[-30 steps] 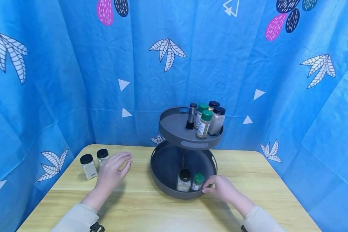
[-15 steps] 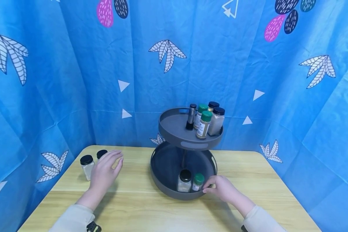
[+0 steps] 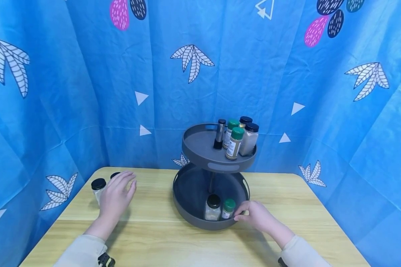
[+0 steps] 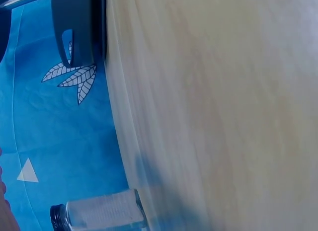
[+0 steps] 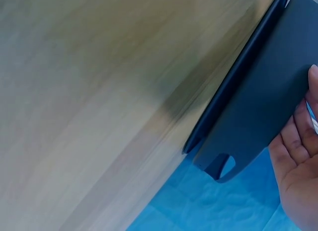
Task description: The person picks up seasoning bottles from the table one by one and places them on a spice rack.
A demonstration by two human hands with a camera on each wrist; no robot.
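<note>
My left hand (image 3: 115,196) hovers over the table's left side, fingers relaxed and holding nothing. Just behind it stand two clear jars with black lids, one jar (image 3: 98,187) partly covered by the hand, the other jar (image 3: 114,174) showing little but its lid. The left wrist view catches one jar (image 4: 104,212) at the bottom. At the grey two-tier turntable (image 3: 191,218), my right hand (image 3: 255,217) pinches the lower tray's rim, thumb on the outer wall in the right wrist view. Beside those fingers, a green-lidded jar (image 3: 228,209) and a black-lidded jar (image 3: 212,212) stand in the lower tray.
On the upper tray (image 3: 200,150) several spice containers cluster at the right: a slim dark grinder (image 3: 219,134), green-lidded bottles such as this front bottle (image 3: 234,145), and black-lidded jars (image 3: 249,141). A blue patterned curtain (image 3: 187,96) encloses the wooden table (image 3: 160,241).
My left hand has moved left toward the two black-lidded jars and now covers more of them. The right hand stays on the lower tray's rim, and the turntable has not turned.
</note>
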